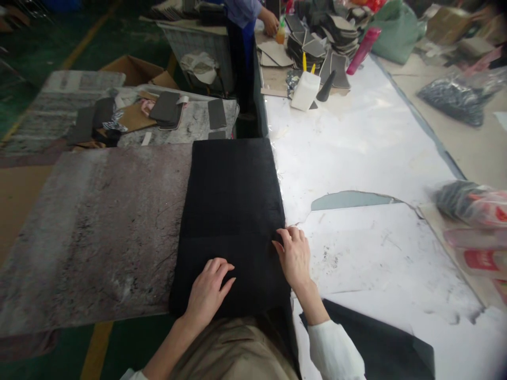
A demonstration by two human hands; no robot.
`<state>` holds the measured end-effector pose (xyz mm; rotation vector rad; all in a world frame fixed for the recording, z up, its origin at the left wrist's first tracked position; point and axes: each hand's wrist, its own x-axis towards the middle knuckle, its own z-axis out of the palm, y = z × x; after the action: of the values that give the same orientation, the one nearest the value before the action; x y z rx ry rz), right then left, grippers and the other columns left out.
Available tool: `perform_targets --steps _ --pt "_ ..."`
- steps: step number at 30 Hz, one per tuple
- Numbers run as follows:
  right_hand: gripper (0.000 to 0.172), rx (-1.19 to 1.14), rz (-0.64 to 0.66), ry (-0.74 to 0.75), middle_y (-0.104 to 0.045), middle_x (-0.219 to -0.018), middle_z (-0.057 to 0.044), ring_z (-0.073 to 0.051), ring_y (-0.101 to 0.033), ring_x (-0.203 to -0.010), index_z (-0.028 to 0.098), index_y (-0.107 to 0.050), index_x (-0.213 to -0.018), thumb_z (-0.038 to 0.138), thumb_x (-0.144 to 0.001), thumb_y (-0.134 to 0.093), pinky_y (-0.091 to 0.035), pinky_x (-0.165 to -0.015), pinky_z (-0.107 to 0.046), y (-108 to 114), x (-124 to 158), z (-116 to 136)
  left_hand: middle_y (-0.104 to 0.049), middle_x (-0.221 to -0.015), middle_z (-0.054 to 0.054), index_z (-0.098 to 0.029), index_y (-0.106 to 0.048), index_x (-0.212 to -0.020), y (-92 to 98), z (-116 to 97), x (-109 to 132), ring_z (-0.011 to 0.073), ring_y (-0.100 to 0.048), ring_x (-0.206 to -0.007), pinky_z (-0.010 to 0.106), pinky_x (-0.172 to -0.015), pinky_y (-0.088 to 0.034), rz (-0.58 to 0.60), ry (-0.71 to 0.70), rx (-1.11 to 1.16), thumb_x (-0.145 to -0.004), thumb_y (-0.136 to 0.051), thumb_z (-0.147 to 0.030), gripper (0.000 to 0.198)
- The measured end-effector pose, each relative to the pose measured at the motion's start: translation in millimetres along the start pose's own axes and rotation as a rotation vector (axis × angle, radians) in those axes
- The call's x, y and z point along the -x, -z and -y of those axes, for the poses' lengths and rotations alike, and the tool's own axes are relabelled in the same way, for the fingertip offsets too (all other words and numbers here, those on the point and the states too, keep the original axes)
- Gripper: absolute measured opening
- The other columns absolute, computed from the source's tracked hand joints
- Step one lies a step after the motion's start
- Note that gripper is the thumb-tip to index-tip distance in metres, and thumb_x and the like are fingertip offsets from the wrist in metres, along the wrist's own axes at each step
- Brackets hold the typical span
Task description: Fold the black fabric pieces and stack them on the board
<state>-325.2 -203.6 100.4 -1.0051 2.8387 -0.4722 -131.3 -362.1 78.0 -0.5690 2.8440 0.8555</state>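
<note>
Black cloth [233,190] lies beneath the left grip [208,293], which is released, its fingers slightly bent over the cloth's near part; the right grip [295,258] curves at the cloth's right edge, and I cannot tell whether it pinches there. The cloth lies along the right edge of a mottled grey surface [119,221], just beside the left edge of a white surface [348,142]. Near the latter's near edge is a dark sheet [380,338]; toward its far edge are a white container [306,91], a black cone [327,87] and a co-worker's hand [270,22].
</note>
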Motion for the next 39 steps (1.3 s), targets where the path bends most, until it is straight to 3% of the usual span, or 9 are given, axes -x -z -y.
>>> perform_targets --steps 4,7,10,16,24,32,35,39 --pt "0.035 -0.084 0.012 0.158 -0.053 -0.135 -0.01 -0.027 -0.043 -0.13 0.022 -0.051 -0.132 0.021 -0.098 -0.049 -0.037 -0.106 -0.044 -15.8 26.2 29.8 -0.053 -0.109 0.004 -0.025 -0.055 -0.105 1.5 -0.2 -0.3 0.0218 -0.052 -0.105 0.037 -0.087 -0.05 0.005 0.006 0.01 -0.091 -0.057 -0.026 0.014" --pt "0.042 -0.093 0.073 0.242 -0.048 -0.144 -0.009 -0.026 -0.035 -0.138 0.021 -0.046 -0.138 0.021 -0.097 -0.051 -0.03 -0.113 -0.047 -34.2 40.2 39.5 -0.054 -0.109 0.004 -0.025 -0.056 -0.105 3.3 -1.5 -1.0 0.022 -0.052 -0.105 0.037 -0.088 -0.05 -0.002 0.011 0.021 -0.09 -0.06 -0.025 0.016" --pt "0.041 -0.077 0.051 0.2 -0.05 -0.142 -0.011 -0.028 -0.038 -0.135 0.019 -0.046 -0.138 0.021 -0.096 -0.05 -0.033 -0.11 -0.046 -43.1 38.5 34.3 -0.054 -0.108 0.003 -0.024 -0.056 -0.104 5.0 -2.2 -1.8 0.0212 -0.052 -0.104 0.036 -0.087 -0.05 -0.006 0.018 0.042 -0.088 -0.063 -0.023 0.018" --pt "0.033 -0.038 0.0 0.149 -0.057 -0.128 -0.013 -0.029 -0.049 -0.118 0.019 -0.053 -0.129 0.025 -0.097 -0.05 -0.04 -0.095 -0.045 -35.2 11.3 24.1 -0.054 -0.107 0.003 -0.024 -0.057 -0.103 7.0 -2.0 -1.2 0.021 -0.052 -0.103 0.036 -0.086 -0.05 -0.023 0.02 0.071 -0.086 -0.064 -0.021 0.019" --pt "0.026 -0.017 -0.007 0.168 -0.059 -0.121 -0.01 -0.027 -0.05 -0.112 0.021 -0.056 -0.122 0.025 -0.097 -0.05 -0.037 -0.094 -0.042 -33.5 5.0 23.7 -0.054 -0.106 0.002 -0.024 -0.057 -0.102 8.6 -2.1 -0.4 0.0203 -0.052 -0.101 0.035 -0.085 -0.049 -0.036 0.021 0.088 -0.085 -0.065 -0.019 0.02" --pt "0.008 0.043 0.046 0.184 -0.062 -0.09 -0.005 -0.024 -0.051 -0.091 0.024 -0.062 -0.09 0.027 -0.095 -0.056 -0.036 -0.079 -0.038 -21.8 -7.7 27.0 -0.055 -0.107 0.003 -0.024 -0.057 -0.102 7.9 -1.2 0.4 0.0206 -0.053 -0.101 0.035 -0.085 -0.049 -0.053 0.005 0.101 -0.087 -0.063 -0.021 0.017" --pt "0.005 0.039 0.031 0.179 -0.062 -0.096 -0.005 -0.025 -0.051 -0.093 0.024 -0.061 -0.096 0.025 -0.094 -0.057 -0.036 -0.079 -0.038 -22.2 -7.7 26.7 -0.055 -0.106 0.002 -0.024 -0.057 -0.101 8.5 -1.7 0.3 0.0204 -0.053 -0.101 0.035 -0.085 -0.049 -0.051 0.013 0.104 -0.086 -0.064 -0.02 0.017" --pt "0.017 0.039 0.007 0.152 -0.061 -0.107 -0.007 -0.025 -0.05 -0.098 0.023 -0.059 -0.11 0.025 -0.094 -0.058 -0.037 -0.082 -0.037 -23.6 -7.8 24.8 -0.055 -0.106 0.002 -0.025 -0.057 -0.101 9.1 -1.8 0.5 0.0204 -0.053 -0.101 0.034 -0.084 -0.049 -0.045 0.018 0.106 -0.085 -0.065 -0.019 0.018"
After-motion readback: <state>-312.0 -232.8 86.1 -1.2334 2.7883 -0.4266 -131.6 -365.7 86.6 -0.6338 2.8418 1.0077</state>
